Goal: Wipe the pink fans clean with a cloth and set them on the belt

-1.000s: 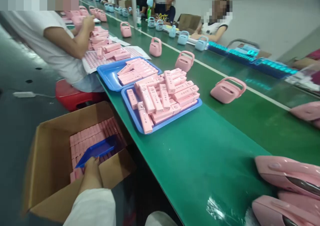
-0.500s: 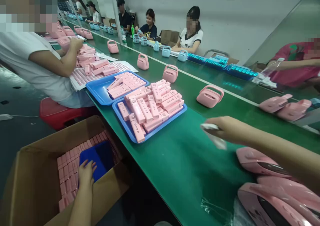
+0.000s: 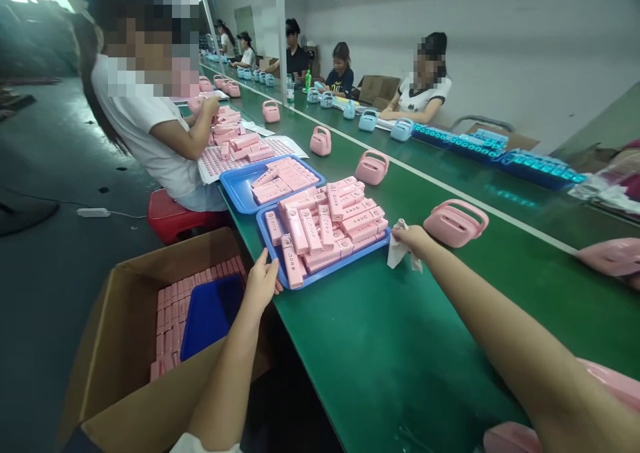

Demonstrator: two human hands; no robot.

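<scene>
A blue tray (image 3: 278,263) piled with several pink oblong boxes (image 3: 327,223) lies at the near edge of the green belt. My left hand (image 3: 263,281) grips the tray's near-left corner, fingers curled on its rim. My right hand (image 3: 414,238) reaches to the tray's right corner, closed on a crumpled white cloth (image 3: 399,251). Below the belt stands an open cardboard box (image 3: 125,366) lined with pink boxes, with an empty blue tray (image 3: 207,314) lying inside.
A second blue tray (image 3: 240,186) with pink boxes lies behind the first. A person in white sits on a red stool (image 3: 173,213) at the left. Pink handled devices (image 3: 455,223) ride the green belt (image 3: 400,346). Several people sit across the line.
My left hand left the empty tray in the cardboard box and rose to the loaded tray's corner. My right hand with the cloth moved left to the tray.
</scene>
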